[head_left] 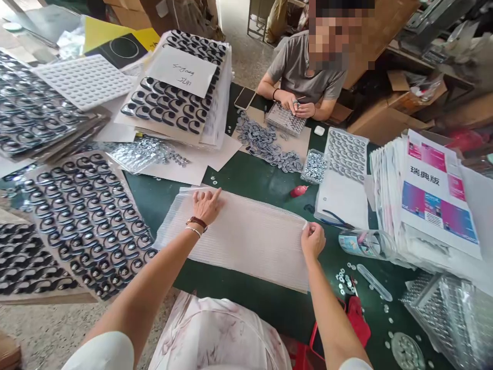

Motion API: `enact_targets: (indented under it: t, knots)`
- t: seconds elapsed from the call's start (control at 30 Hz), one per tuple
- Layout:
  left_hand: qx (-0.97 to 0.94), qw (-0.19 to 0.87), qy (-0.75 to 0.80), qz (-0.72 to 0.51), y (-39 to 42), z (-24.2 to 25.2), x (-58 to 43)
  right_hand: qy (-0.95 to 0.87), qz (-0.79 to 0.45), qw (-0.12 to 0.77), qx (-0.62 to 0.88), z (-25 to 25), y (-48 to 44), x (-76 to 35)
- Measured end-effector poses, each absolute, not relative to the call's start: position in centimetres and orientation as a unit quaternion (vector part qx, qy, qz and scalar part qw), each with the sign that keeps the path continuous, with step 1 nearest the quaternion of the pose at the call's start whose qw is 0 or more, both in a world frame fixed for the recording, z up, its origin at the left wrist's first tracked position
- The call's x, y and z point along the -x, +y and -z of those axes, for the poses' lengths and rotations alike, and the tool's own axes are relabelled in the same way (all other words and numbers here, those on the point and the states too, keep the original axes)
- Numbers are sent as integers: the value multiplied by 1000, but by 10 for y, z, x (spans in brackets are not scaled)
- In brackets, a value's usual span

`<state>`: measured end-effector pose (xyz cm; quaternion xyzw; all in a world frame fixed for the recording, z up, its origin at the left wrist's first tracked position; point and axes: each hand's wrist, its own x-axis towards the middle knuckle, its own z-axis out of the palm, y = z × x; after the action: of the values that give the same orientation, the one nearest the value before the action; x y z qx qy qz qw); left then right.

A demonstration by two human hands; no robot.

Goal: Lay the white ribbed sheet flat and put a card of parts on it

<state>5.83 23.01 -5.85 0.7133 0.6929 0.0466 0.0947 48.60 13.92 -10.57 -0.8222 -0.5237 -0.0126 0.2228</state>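
Note:
A stack of white ribbed sheets lies across the dark green table in front of me. My left hand rests flat on the stack's far left part, fingers spread, a bracelet and watch band on the wrist. At the stack's right edge, my right hand pinches the sheet edge between its fingers.
Trays of black curved parts fill the left side, with more stacked behind. A person sits across, working over a small tray. Grey parts, a box of washers, printed packets and loose washers lie at the right.

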Motion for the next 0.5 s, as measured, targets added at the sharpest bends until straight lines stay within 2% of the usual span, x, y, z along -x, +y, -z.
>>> enact_targets:
  t: [0.13, 0.27, 0.5]
  knots:
    - [-715, 77, 692, -62, 246, 66, -67, -540, 55, 257, 800, 107, 138, -484]
    - [-701, 69, 705, -82, 241, 73, -71, -566, 103, 245, 780, 107, 136, -482]
    - [-684, 108, 721, -21, 236, 72, -59, -627, 23, 235, 743, 111, 129, -484]
